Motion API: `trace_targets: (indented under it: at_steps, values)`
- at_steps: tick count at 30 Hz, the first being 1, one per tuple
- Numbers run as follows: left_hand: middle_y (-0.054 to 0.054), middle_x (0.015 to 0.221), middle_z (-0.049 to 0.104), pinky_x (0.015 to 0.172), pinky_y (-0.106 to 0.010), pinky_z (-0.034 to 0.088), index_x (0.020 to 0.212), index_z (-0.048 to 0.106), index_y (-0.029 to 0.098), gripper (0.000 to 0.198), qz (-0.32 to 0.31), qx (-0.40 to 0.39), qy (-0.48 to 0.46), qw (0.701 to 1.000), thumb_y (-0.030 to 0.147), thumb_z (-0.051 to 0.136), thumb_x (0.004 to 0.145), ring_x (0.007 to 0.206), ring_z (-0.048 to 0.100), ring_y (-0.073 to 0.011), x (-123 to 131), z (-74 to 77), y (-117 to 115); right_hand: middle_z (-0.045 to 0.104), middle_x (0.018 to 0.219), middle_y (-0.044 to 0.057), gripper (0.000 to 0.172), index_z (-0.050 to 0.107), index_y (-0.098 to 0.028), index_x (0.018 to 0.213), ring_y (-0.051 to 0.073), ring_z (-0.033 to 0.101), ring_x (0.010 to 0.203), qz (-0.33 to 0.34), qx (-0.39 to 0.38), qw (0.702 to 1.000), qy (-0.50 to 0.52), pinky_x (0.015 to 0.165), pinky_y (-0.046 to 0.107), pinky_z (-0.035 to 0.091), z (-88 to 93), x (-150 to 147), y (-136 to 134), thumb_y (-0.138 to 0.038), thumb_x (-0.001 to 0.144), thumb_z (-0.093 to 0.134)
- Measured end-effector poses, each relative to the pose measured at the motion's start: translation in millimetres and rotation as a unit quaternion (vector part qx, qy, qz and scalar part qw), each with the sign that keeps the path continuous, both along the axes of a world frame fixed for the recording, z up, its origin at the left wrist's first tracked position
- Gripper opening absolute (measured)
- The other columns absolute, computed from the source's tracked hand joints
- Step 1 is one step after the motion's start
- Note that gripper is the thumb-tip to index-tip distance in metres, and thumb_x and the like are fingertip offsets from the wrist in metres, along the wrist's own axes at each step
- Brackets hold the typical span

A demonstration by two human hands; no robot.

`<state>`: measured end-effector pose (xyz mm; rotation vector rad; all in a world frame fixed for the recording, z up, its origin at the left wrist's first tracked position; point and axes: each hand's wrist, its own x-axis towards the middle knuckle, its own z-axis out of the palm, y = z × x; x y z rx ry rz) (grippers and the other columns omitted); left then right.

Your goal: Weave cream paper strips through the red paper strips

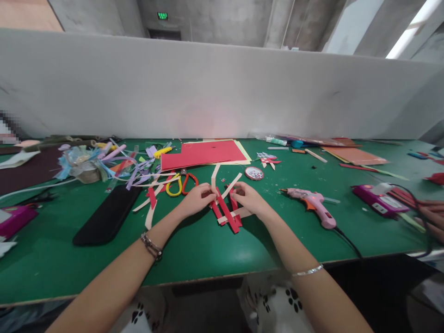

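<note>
Between my two hands are red paper strips (228, 213) interlaced with cream paper strips (215, 175), held just above the green table. My left hand (200, 200) pinches the strips at their left side, thumb and finger closed together. On the right side, my right hand (247, 198) grips the same woven strips between thumb and fingers. The lower ends of the red strips point toward me. Left of my left hand lie scissors with yellow and orange handles (189, 183) and loose cream and red strips (151, 203). A small round dish of tiny pieces (254, 173) stands beyond my right hand.
A pink glue gun (314, 203) lies to the right, its cord running off the front edge. Red paper sheets (208, 155) are stacked at the back. A black case (108, 217) and purple paper scraps (141, 170) lie left. Another person's hand (430, 215) shows at far right, near a purple power box (379, 200).
</note>
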<state>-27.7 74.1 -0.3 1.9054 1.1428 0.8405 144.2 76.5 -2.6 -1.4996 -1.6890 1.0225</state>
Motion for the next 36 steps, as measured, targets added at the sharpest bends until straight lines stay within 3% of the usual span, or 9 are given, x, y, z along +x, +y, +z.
trace_targets:
  at_steps: [4, 6, 9, 11, 14, 19, 23, 36]
  values:
    - [0.001, 0.071, 0.047, 0.065, -0.027, 0.045, 0.062, 0.052, 0.016, 0.015, -0.006, -0.002, -0.002, 1.0, 0.026, 0.043, 0.069, 0.062, 0.052, -0.0113, -0.5, -0.4, 0.5, 0.053, 0.089, 0.005, 0.035, 0.047, -0.016, 0.102, 0.017, 0.051, 0.082, 0.023, 0.07, 0.987, -0.142, 0.077, 0.033, 0.041, 13.3, 13.2, -8.1, -0.016, 0.068, 0.052]
    - [0.001, 0.071, 0.048, 0.064, -0.026, 0.045, 0.063, 0.053, 0.016, 0.015, -0.012, -0.003, 0.002, 1.0, 0.027, 0.043, 0.069, 0.06, 0.052, -0.011, -0.7, -0.9, 1.0, 0.05, 0.1, 0.006, 0.037, 0.047, -0.019, 0.103, 0.02, 0.046, 0.097, 0.102, 0.116, 0.97, -0.188, 0.084, 0.036, 0.037, 25.3, 23.2, -17.1, -0.02, 0.067, 0.055]
    - [0.001, 0.07, 0.047, 0.062, -0.026, 0.045, 0.063, 0.053, 0.016, 0.015, -0.022, 0.0, 0.01, 1.0, 0.026, 0.043, 0.069, 0.06, 0.051, -0.0111, -1.0, -2.0, 1.9, 0.044, 0.109, 0.005, 0.05, 0.044, -0.023, 0.107, 0.022, 0.041, 0.106, 0.25, 0.083, 0.937, -0.23, 0.089, 0.038, 0.033, 38.3, 33.5, -32.2, -0.028, 0.061, 0.063]
    - [0.001, 0.071, 0.047, 0.062, -0.026, 0.045, 0.063, 0.053, 0.016, 0.015, -0.025, 0.001, 0.006, 1.0, 0.026, 0.042, 0.069, 0.06, 0.051, -0.011, -1.3, -2.8, 2.5, 0.041, 0.11, 0.005, 0.054, 0.041, -0.022, 0.103, 0.022, 0.042, 0.103, 0.285, 0.038, 0.92, -0.266, 0.088, 0.039, 0.033, 39.5, 34.5, -40.3, -0.028, 0.056, 0.066]
    - [0.001, 0.07, 0.048, 0.062, -0.026, 0.044, 0.062, 0.052, 0.016, 0.016, -0.031, -0.01, -0.004, 0.999, 0.027, 0.042, 0.069, 0.058, 0.051, -0.0104, -1.6, -3.5, 3.0, 0.043, 0.103, 0.003, 0.045, 0.04, -0.021, 0.091, 0.021, 0.04, 0.1, 0.278, 0.034, 0.908, -0.312, 0.089, 0.04, 0.03, 33.7, 29.9, -46.8, -0.026, 0.055, 0.066]
    - [0.002, 0.067, 0.049, 0.061, -0.025, 0.043, 0.062, 0.052, 0.016, 0.016, -0.031, -0.012, 0.014, 0.999, 0.027, 0.042, 0.069, 0.058, 0.051, -0.0109, -2.4, -3.4, 3.5, 0.042, 0.104, 0.002, 0.033, 0.038, -0.022, 0.085, 0.019, 0.038, 0.104, 0.261, 0.099, 0.906, -0.32, 0.096, 0.044, 0.02, 25.1, 22.0, -47.5, -0.027, 0.062, 0.062]
    - [0.001, 0.068, 0.051, 0.063, -0.025, 0.042, 0.061, 0.053, 0.016, 0.018, -0.025, 0.018, 0.044, 0.999, 0.028, 0.042, 0.07, 0.063, 0.05, -0.0121, -2.8, -3.3, 4.0, 0.043, 0.105, 0.003, 0.035, 0.038, -0.022, 0.081, 0.021, 0.034, 0.112, 0.257, 0.133, 0.898, -0.331, 0.1, 0.048, 0.012, 22.9, 17.9, -48.0, -0.035, 0.06, 0.063]
    - [0.002, 0.065, 0.05, 0.061, -0.024, 0.042, 0.062, 0.052, 0.016, 0.015, -0.033, -0.014, 0.013, 0.999, 0.027, 0.043, 0.07, 0.058, 0.049, -0.0109, -2.0, 0.2, 1.9, 0.044, 0.113, 0.005, 0.028, 0.043, -0.023, 0.085, 0.023, 0.034, 0.115, 0.253, 0.156, 0.894, -0.335, 0.099, 0.052, 0.013, 15.0, 15.4, -44.8, -0.035, 0.066, 0.061]
